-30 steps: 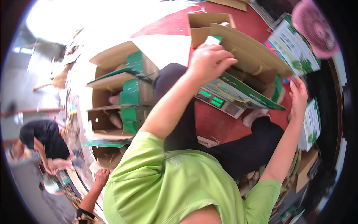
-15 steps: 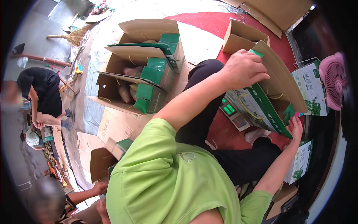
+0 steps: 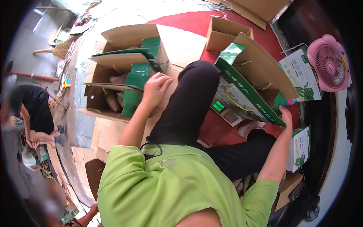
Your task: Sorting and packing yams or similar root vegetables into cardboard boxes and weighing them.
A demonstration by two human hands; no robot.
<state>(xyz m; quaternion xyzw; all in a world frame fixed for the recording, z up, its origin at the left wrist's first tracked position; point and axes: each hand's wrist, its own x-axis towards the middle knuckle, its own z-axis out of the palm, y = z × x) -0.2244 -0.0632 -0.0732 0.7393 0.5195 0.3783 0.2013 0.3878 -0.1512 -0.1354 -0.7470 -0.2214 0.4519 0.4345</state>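
A green-printed carton (image 3: 247, 96) with raised brown flaps and yellow cord handles stands open on a scale (image 3: 227, 112) with a lit green display. At the carton's near right corner, my right hand (image 3: 286, 117) grips its edge. My left hand (image 3: 155, 90) is raised above my left knee, its fingers curled together and nothing visible in them. Close by on its left are two open green-and-brown cartons (image 3: 134, 81), holding long, thick, brownish produce (image 3: 112, 101) that is partly hidden by flaps.
A smaller brown box (image 3: 227, 34) stands beyond the scale. On the right are white printed cartons (image 3: 300, 147) and a pink fan (image 3: 328, 63). A broom (image 3: 60, 49) lies far left. Other people work at the left, one bending (image 3: 36, 109), another at the lower left.
My left hand has left the far end of the carton on the scale and swung left toward the other open cartons. My right hand stays at the near corner. The view has shifted slightly.
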